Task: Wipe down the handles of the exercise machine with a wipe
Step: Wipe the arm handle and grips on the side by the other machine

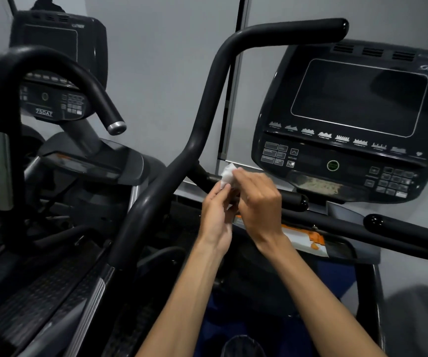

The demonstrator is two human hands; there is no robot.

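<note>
Grey wall panels (156, 73) back two dark exercise machines standing side by side.

Head view: your left hand (216, 215) and right hand (256, 202) meet in front of the console (349, 119), both pinching one white wipe (227, 175). Fingers of each hand are curled on it, and it looks bunched rather than spread. It sits just above the short inner handle (292, 199), apart from it; no handle is touched.

My assessment: you are readying the wipe, and no wiping has begun. Open it flat over one palm before contact, then wrap it round the long curved handle (207, 104) and draw along the full length, turning to a fresh face for the next bar. Keep it off the keypad (393, 181).

Containers: an orange-and-white wipe packet (308, 240) lies in the tray (347, 251) under the console, partly hidden by your right wrist. Whether its flap is open, or what remains inside, cannot be told.
</note>
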